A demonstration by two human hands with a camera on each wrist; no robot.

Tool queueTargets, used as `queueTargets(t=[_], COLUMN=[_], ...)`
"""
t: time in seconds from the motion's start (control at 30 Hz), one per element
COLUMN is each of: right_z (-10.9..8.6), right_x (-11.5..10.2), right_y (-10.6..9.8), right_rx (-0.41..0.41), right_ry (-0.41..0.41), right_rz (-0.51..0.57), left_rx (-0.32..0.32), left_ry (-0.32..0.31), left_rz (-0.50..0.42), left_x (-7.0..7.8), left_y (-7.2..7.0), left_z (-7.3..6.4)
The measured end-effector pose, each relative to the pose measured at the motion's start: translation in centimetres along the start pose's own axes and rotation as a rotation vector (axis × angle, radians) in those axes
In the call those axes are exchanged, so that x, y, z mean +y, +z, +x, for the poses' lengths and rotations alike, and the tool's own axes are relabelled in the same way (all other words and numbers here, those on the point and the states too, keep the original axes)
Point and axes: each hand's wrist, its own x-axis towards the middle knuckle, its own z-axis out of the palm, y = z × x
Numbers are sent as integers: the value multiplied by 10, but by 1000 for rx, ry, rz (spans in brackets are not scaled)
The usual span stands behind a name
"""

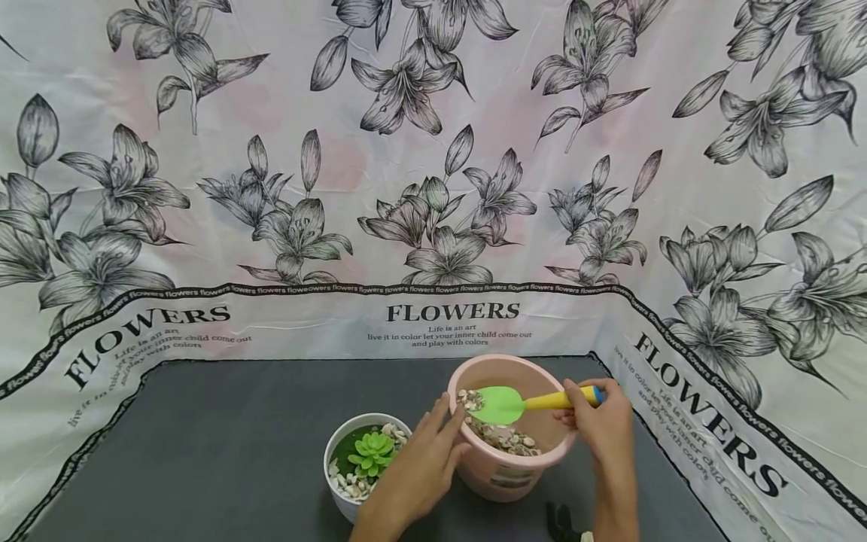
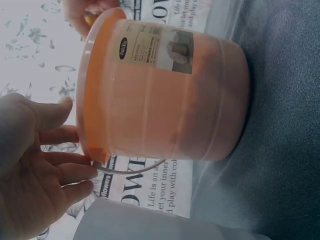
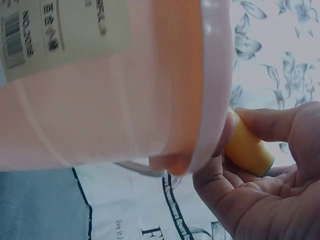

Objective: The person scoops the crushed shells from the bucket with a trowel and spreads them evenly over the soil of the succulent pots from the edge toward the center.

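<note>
A pink plastic bucket stands on the dark table with small stones in its bottom. My right hand grips the yellow handle of a garden trowel near its blue end. The trowel's green blade reaches across the bucket's mouth, with some stones at its tip by the left rim. My left hand touches the bucket's left rim with fairly straight fingers, as the left wrist view also shows. Under that forearm, partly hidden, is a white pot holding a green succulent and pale stones.
A black object lies at the front edge beside my right forearm, cut off by the frame. White cloth printed with flowers and lettering surrounds the table at the back and sides.
</note>
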Motion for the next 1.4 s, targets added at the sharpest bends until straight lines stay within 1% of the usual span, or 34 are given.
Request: queueTargets(t=[0.03, 0.17, 0.27, 0.37, 0.57, 0.73, 0.83, 1.0, 1.07, 1.27, 1.33, 1.4], right_z=[1, -1, -2, -2, -5, -7, -8, -13, -15, -20, -21, -23], right_x=[1, 1, 0, 0, -2, -6, -10, -16, -18, -23, -25, -26], right_y=[-2, -8, -11, -14, -18, -21, -22, -23, -23, -20, -19, -17], right_rx=[4, 49, 73, 75, 103, 125, 133, 142, 133, 87, 82, 78], right_ry=[16, 53, 55, 55, 60, 44, 41, 35, 36, 36, 30, 27], right_rz=[20, 26, 41, 88, 113, 155, 179, 171, 168, 201, 211, 216], left_rx=[-2, -1, 1, 1, 14, 31, 34, 41, 39, 9, 9, 26], left_ry=[0, 14, 20, 23, 44, 52, 47, 52, 47, -5, -13, -12], left_rz=[-1, 1, -8, -14, 14, 21, 5, -46, -73, -173, -186, -180], left_x=[0, -1, -2, -2, -3, -6, -8, -11, -13, -16, -18, -20], left_y=[0, 1, 1, 1, 1, 3, 4, 3, 2, 0, -1, -4], left_z=[0, 1, 0, 1, 2, 4, 6, 6, 5, -1, -3, -7])
